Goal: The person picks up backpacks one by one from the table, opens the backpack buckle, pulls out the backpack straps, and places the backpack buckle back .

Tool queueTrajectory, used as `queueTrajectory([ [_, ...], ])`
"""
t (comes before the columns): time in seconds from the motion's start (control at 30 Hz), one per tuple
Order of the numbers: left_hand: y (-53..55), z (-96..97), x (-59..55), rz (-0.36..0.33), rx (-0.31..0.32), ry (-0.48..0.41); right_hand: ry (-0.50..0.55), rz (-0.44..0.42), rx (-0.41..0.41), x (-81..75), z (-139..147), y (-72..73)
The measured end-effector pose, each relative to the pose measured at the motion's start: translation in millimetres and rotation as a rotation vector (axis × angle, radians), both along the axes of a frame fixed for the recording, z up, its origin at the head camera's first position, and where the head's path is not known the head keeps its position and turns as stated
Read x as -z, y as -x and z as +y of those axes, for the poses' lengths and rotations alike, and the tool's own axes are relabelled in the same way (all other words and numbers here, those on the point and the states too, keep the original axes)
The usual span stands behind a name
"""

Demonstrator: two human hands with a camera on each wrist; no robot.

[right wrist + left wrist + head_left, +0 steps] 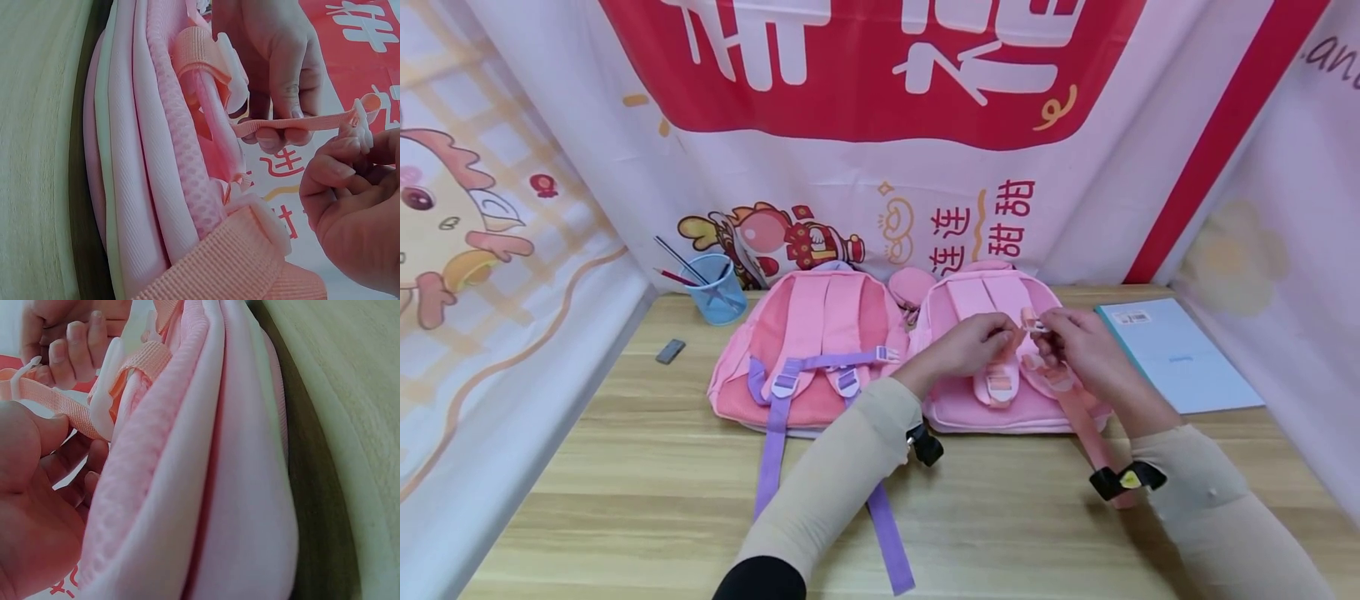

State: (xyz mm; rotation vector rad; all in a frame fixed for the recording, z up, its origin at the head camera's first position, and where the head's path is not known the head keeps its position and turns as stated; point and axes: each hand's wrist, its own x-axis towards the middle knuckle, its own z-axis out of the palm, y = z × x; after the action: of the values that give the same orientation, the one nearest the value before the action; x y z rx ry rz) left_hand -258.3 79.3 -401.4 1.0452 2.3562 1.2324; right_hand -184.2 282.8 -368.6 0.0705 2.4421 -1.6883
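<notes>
A pink backpack (955,404) lies back panel up, with peach webbing straps and white plastic adjusters. Over it, my left hand (973,343) pinches a thin peach strap (322,122) between thumb and fingers. My right hand (1086,342) grips a small white buckle (361,128) at that strap's end, so the webbing stretches between both hands. A white adjuster (107,394) sits beside the left fingertips in the left wrist view. One wider peach strap (1086,429) hangs down toward the right forearm. Part of the buckle is hidden by the right fingers.
Left of it lies another pink backpack (748,375) with purple straps (887,537) trailing over the table. A blue mesh pen cup (721,304) and a grey eraser-like block (671,351) lie farther left. At right is a light-blue notebook (1180,358).
</notes>
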Motion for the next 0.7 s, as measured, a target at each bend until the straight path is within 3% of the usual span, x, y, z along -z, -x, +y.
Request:
queueTrajectory([
  [0.23, -0.9, 0.7, 1.5, 0.022, -0.010, 0.044, 0.141, 0.010, -0.013, -3.6, 2.3, 1.3],
  [0.43, -2.5, 0.7, 3.5, 0.037, -0.025, 0.079, 0.186, 0.007, 0.028, -3.9, 5.6, 0.6],
  [0.57, -3.5, 0.7, 2.8, 0.040, -0.025, 0.090, 0.180, 0.026, 0.044, -2.7, 7.7, 1.1],
  [0.7, -4.0, 0.7, 1.1, 0.051, -0.021, 0.110, 0.101, 0.057, 0.060, -3.0, 10.0, 0.9],
])
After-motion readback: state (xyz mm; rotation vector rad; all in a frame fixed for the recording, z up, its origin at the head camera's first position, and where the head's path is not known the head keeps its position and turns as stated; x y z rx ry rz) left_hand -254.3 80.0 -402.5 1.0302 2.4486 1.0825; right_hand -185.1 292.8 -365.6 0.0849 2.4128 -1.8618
